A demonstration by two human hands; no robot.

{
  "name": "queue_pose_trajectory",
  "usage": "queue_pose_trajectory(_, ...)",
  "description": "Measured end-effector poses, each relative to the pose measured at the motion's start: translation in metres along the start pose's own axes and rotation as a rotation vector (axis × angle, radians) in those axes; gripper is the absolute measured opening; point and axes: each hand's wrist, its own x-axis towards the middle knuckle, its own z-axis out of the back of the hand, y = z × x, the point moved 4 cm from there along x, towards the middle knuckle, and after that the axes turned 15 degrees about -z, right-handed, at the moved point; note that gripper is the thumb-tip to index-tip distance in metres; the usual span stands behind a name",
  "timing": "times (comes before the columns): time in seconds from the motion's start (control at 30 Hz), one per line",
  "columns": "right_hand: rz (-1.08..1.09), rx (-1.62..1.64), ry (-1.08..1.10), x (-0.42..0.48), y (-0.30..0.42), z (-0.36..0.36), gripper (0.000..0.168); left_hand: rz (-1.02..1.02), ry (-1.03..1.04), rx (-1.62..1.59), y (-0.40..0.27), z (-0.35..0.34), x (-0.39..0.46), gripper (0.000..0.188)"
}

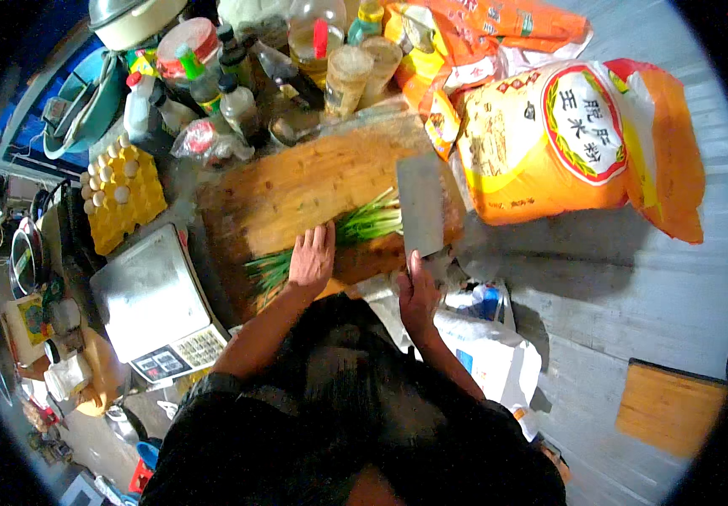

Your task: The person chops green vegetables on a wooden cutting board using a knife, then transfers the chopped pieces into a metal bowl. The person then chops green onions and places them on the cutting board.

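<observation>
A bunch of long green stalks, scallions or chives, lies across a wooden cutting board. Their pale ends point right and the dark leaf tips spread to the left. My left hand lies over the middle of the bunch, holding it against the board. By its handle, my right hand holds a broad cleaver. The grey blade is at the pale ends, over the board's right part. Whether its edge touches the stalks, I cannot tell.
Left of the board are a digital scale and a yellow egg tray with several eggs. Bottles and jars crowd the far side. A large orange flour bag stands right; a white plastic bag is below my right arm.
</observation>
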Motion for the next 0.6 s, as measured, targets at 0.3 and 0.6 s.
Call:
queue_pose_trajectory(0.3, -0.053, -0.147, 0.140, -0.015, 0.005, -0.004, 0.062, 0.008, -0.034, 0.074, -0.002, -0.004, -0.005, 0.058)
queue_pose_trajectory(0.6, -0.095, -0.063, 0.181, -0.008, -0.006, 0.002, 0.060, 0.033, -0.048, 0.026, 0.001, -0.009, 0.002, 0.059)
